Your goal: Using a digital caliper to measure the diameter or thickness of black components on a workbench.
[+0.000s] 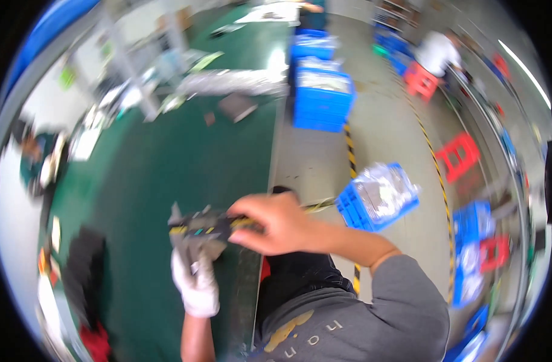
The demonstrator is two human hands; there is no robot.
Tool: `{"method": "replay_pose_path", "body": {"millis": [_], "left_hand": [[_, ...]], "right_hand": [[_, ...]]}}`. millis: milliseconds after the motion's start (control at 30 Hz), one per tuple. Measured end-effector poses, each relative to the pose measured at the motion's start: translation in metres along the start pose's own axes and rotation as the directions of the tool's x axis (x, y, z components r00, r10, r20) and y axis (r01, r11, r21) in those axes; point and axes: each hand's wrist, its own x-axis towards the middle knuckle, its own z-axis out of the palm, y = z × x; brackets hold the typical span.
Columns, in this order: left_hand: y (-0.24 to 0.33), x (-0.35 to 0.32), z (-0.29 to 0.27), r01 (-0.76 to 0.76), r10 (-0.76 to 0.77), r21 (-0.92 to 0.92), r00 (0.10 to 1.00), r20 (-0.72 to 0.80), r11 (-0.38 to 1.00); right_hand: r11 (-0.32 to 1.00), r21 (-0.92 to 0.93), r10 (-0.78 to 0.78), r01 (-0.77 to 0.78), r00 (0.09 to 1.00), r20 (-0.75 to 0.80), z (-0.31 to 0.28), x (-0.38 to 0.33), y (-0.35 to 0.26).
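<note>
My right hand (274,223), bare, is closed around the bar of what looks like a dark caliper (212,225), held level over the green bench. The caliper's pointed jaws are at its left end. Just below it, my left hand (195,285) wears a white glove, with thumb and fingers closed on a small greyish piece (208,248). That piece lies against or close under the caliper; motion blur hides whether the two touch.
The green bench (149,157) carries a dark flat block (238,107), a clear-wrapped roll (233,82) and a dark cloth (84,271). Blue crates (324,96) stand beyond its right edge, and a blue crate of bagged parts (378,198) sits on the floor. Two people (436,54) work farther off.
</note>
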Motion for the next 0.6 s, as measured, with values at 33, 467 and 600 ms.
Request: {"method": "replay_pose_path", "body": {"millis": [33, 467, 600], "left_hand": [[-0.013, -0.005, -0.01, 0.023, -0.013, 0.107, 0.996, -0.09, 0.994], [-0.038, 0.093, -0.028, 0.233, -0.489, -0.683, 0.847, -0.207, 0.692], [-0.099, 0.102, -0.023, -0.299, 0.208, 0.673, 0.954, 0.215, 0.677]], "right_hand": [[1.0, -0.002, 0.014, -0.014, 1.0, -0.022, 0.011, -0.003, 0.003], [0.918, 0.346, 0.325, -0.193, 0.867, -0.379, 0.034, -0.047, 0.004], [0.896, 0.408, 0.373, -0.173, 0.793, -0.482, 0.05, -0.04, 0.01]]}}
